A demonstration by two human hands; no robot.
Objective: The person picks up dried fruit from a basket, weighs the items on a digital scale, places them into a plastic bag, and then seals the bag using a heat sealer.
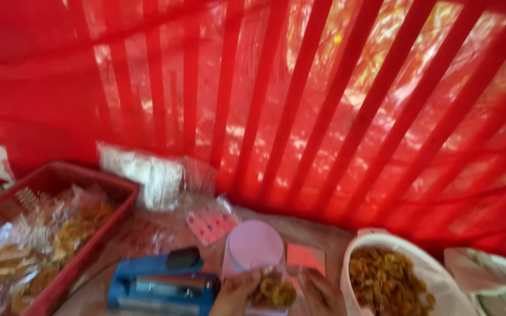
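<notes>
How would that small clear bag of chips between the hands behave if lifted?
The clear bag of chips, held between left hand and right hand, looks thin and floppy, so it would probably sag. Contents look light and brittle, likely crushed by squeezing. The film may be slippery.

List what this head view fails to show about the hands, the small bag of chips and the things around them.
- Left hand and right hand: cut off by the bottom edge; grip unclear.
- Small bag of chips: motion blur hides whether it is sealed.
- Blue sealer: front cut off below.
- Red basket: left part out of frame, packets blurred.
- White bowl: lower part cut off.
</notes>
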